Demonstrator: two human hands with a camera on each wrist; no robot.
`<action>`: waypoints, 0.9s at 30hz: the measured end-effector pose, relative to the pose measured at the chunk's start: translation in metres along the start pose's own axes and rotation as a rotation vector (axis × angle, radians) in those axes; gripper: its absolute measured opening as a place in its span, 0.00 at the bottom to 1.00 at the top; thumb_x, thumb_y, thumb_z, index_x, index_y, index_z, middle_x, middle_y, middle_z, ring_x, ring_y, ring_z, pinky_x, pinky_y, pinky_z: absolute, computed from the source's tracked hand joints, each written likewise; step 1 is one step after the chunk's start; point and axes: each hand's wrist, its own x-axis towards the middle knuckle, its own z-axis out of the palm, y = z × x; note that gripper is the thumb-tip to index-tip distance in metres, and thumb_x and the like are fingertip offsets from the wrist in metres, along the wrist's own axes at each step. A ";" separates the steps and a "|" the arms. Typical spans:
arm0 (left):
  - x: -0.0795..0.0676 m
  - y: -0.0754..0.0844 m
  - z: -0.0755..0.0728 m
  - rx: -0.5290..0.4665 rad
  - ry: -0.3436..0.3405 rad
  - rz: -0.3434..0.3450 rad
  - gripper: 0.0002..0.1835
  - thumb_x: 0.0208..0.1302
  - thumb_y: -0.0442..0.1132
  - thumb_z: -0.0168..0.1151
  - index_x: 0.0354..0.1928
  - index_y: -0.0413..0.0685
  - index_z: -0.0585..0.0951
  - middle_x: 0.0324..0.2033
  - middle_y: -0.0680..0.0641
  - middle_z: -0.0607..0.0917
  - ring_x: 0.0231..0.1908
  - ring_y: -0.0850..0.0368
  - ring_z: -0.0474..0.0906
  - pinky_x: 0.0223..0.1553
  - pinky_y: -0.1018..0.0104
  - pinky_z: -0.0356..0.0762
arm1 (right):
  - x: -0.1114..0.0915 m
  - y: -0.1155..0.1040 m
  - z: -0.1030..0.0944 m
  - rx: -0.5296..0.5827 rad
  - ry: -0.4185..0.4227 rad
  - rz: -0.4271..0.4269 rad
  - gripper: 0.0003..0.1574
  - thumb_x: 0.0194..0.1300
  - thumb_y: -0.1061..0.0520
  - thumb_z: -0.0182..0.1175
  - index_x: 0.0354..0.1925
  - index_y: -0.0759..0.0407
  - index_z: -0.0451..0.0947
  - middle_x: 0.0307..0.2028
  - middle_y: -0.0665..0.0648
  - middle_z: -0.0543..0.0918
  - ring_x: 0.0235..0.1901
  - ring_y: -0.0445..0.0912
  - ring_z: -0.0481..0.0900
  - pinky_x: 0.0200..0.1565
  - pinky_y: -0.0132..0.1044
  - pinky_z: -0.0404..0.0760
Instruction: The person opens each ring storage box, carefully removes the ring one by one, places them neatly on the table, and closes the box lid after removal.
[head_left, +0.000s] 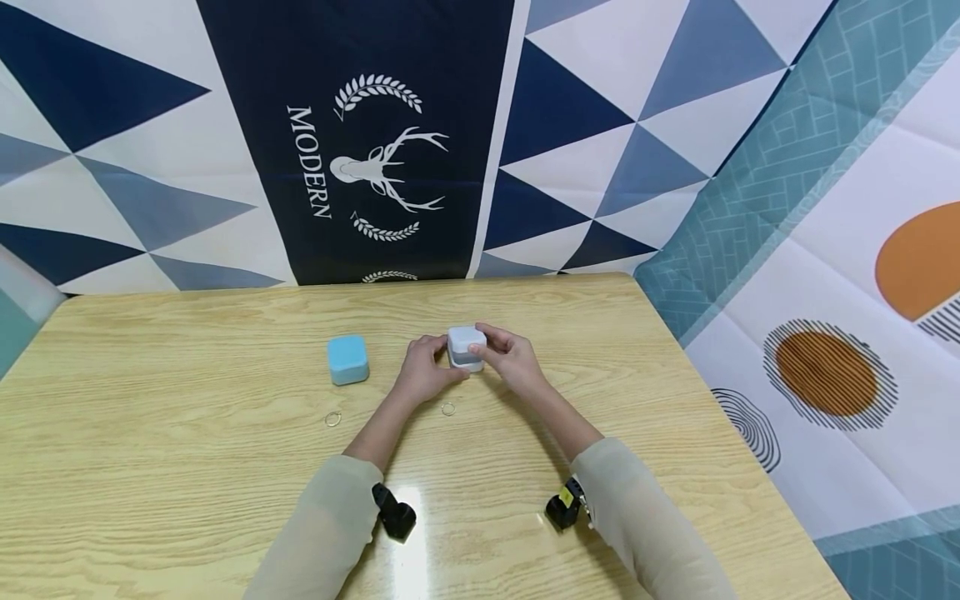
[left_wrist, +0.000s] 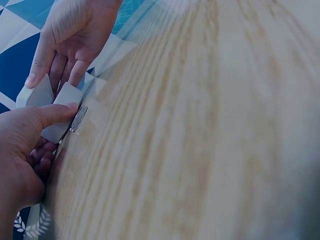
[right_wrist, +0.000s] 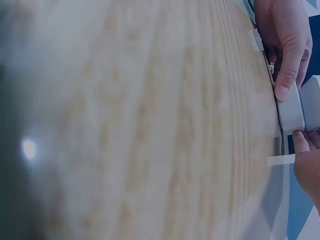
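A small white hinged box, like a ring box, stands on the wooden table between both hands. Its lid is partly raised, and a V-shaped gap parts it from the base in the left wrist view. My left hand holds the base, thumb along the near side. With thumb and fingers, my right hand grips the lid. A thin ring lies just in front of the box; the left wrist view shows its sparkling band. What is inside the box stays hidden.
On the table left of my hands sits a light blue box with rounded corners. A second thin ring lies in front of it. Patterned cloth hangs behind the table's back edge.
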 end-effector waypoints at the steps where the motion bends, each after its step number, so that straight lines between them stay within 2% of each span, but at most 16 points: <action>1: 0.000 0.000 0.000 -0.002 0.000 0.000 0.35 0.43 0.46 0.70 0.56 0.44 0.71 0.48 0.45 0.75 0.50 0.51 0.64 0.52 0.58 0.65 | 0.000 0.000 0.000 0.003 -0.001 0.008 0.30 0.53 0.53 0.61 0.55 0.56 0.70 0.55 0.56 0.73 0.54 0.45 0.72 0.52 0.33 0.71; 7: -0.002 0.002 -0.001 -0.016 0.005 0.008 0.34 0.42 0.44 0.70 0.55 0.44 0.72 0.47 0.45 0.76 0.50 0.51 0.65 0.52 0.58 0.65 | -0.004 -0.010 -0.001 0.025 -0.032 0.035 0.31 0.54 0.56 0.61 0.57 0.59 0.68 0.56 0.58 0.72 0.56 0.46 0.70 0.54 0.34 0.70; 16: -0.002 0.002 -0.001 -0.023 0.006 0.015 0.34 0.42 0.44 0.70 0.55 0.42 0.72 0.48 0.44 0.76 0.50 0.50 0.64 0.52 0.57 0.65 | -0.013 -0.025 0.000 -0.027 -0.050 0.046 0.30 0.55 0.61 0.59 0.57 0.64 0.66 0.57 0.61 0.70 0.57 0.48 0.69 0.53 0.33 0.70; 22: -0.002 0.002 -0.001 -0.019 0.003 0.010 0.35 0.42 0.44 0.71 0.55 0.42 0.72 0.48 0.43 0.76 0.50 0.49 0.64 0.52 0.57 0.65 | -0.012 -0.024 -0.001 -0.021 -0.060 0.056 0.31 0.55 0.61 0.60 0.58 0.63 0.65 0.57 0.61 0.69 0.57 0.48 0.68 0.53 0.33 0.70; 27: -0.001 0.002 -0.001 -0.016 0.002 0.006 0.34 0.42 0.44 0.70 0.55 0.42 0.72 0.48 0.44 0.76 0.49 0.50 0.64 0.51 0.58 0.66 | -0.006 -0.015 -0.004 0.009 -0.064 0.065 0.33 0.53 0.60 0.61 0.58 0.60 0.66 0.58 0.59 0.69 0.57 0.46 0.68 0.53 0.32 0.70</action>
